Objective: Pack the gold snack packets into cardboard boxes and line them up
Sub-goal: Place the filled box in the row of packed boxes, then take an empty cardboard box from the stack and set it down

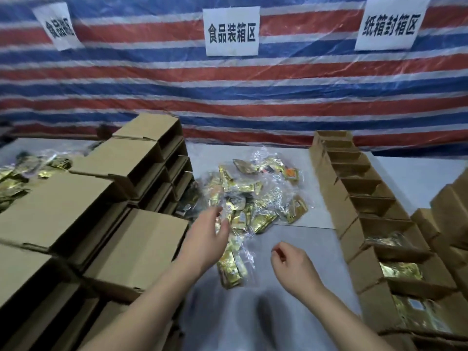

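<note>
Centrally, gold snack packets [249,198] heaped in clear wrap on surface [298,249]. Left hand [205,239] over heap edge, fingers relaxed, grasping nothing. Right hand [291,262] loosely curled, empty. Row of open boxes [354,198] right; nearest three hold packets.

- The grey table [298,252] carried everything.
- A loose pile of gold snack packets [250,198] in clear plastic wrap lay at its middle.
- Stacked cardboard boxes [106,198] stood on its left side.
- A row of open boxes [367,198] ran along its right; the nearest three held gold packets.
</note>
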`<state>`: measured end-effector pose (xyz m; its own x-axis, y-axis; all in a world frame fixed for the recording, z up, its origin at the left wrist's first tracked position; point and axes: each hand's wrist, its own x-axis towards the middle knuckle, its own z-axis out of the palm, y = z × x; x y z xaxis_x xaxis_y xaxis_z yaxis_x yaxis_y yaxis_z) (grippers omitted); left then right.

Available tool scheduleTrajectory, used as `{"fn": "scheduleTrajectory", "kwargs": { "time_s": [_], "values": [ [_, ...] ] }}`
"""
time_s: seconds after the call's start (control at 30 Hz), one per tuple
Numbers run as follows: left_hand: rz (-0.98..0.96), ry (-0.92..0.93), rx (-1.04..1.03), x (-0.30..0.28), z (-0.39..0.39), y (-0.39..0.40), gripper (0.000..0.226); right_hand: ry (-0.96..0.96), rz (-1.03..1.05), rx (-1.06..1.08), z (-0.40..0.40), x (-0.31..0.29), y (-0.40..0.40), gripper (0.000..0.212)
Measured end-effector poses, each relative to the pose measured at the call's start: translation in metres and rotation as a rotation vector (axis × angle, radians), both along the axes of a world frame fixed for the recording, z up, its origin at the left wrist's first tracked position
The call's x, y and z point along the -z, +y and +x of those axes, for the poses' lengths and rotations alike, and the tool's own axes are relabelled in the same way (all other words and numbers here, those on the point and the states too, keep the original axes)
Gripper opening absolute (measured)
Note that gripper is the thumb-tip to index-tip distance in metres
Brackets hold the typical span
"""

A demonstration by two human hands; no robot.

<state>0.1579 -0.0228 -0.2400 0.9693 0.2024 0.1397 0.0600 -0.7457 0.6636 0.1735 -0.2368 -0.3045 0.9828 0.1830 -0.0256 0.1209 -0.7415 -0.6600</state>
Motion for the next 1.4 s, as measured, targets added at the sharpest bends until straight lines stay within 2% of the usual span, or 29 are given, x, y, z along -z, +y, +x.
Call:
{"fn": "scheduleTrajectory", "kwargs": {
  "time_s": [0.1, 0.23, 0.33, 0.5, 0.6, 0.7, 0.77, 0.83, 0.9, 0.97, 1.03, 1.13, 1.27, 1.4],
  "values": [
    [0.255, 0.003, -0.072, 0.004, 0.001, 0.042, 0.039, -0.006, 0.032, -0.008, 0.008, 0.0, 0.026, 0.019],
    [0.563, 0.27, -0.179, 0.035, -0.018, 0.075, 0.075, 0.015, 0.022, -0.051, 0.006, 0.006, 0.044, 0.016],
    [0.616, 0.402, -0.192, 0.056, -0.033, 0.084, 0.088, 0.027, 0.025, -0.081, 0.01, 0.011, 0.051, 0.014],
    [0.706, 0.458, -0.179, 0.05, -0.042, 0.079, 0.075, 0.045, 0.019, -0.151, 0.017, 0.011, 0.067, 0.014],
    [0.698, 0.426, -0.18, 0.024, -0.045, 0.074, 0.074, 0.06, 0.053, -0.166, 0.021, 0.001, 0.073, 0.012],
    [0.691, 0.272, -0.202, -0.012, -0.05, 0.065, 0.069, 0.034, 0.149, -0.18, 0.026, -0.023, 0.074, 0.037],
    [0.698, 0.164, -0.162, -0.039, -0.051, 0.053, 0.057, -0.003, 0.277, -0.214, 0.025, -0.049, 0.07, 0.053],
    [0.688, 0.108, -0.091, -0.06, -0.045, 0.038, 0.038, -0.065, 0.408, -0.233, 0.024, -0.075, 0.06, 0.056],
    [0.655, 0.095, 0.008, -0.068, -0.031, 0.021, 0.023, -0.081, 0.455, -0.222, 0.023, -0.096, 0.042, 0.056],
    [0.605, 0.108, 0.108, -0.063, -0.013, -0.001, 0.018, -0.049, 0.307, -0.231, 0.026, -0.105, 0.019, 0.059],
    [0.564, 0.124, 0.222, -0.046, 0.004, -0.025, 0.02, 0.004, 0.06, -0.232, 0.03, -0.097, -0.006, 0.06],
    [0.519, 0.172, 0.41, -0.006, 0.021, -0.063, 0.019, 0.037, -0.177, -0.146, 0.029, -0.061, -0.041, 0.035],
    [0.449, 0.279, 0.547, 0.057, 0.028, -0.099, 0.024, 0.096, -0.243, -0.036, 0.011, 0.004, -0.08, 0.007],
    [0.345, 0.423, 0.473, 0.117, 0.02, -0.101, 0.028, 0.161, -0.222, 0.116, -0.014, 0.057, -0.104, 0.01]
  ]
}}
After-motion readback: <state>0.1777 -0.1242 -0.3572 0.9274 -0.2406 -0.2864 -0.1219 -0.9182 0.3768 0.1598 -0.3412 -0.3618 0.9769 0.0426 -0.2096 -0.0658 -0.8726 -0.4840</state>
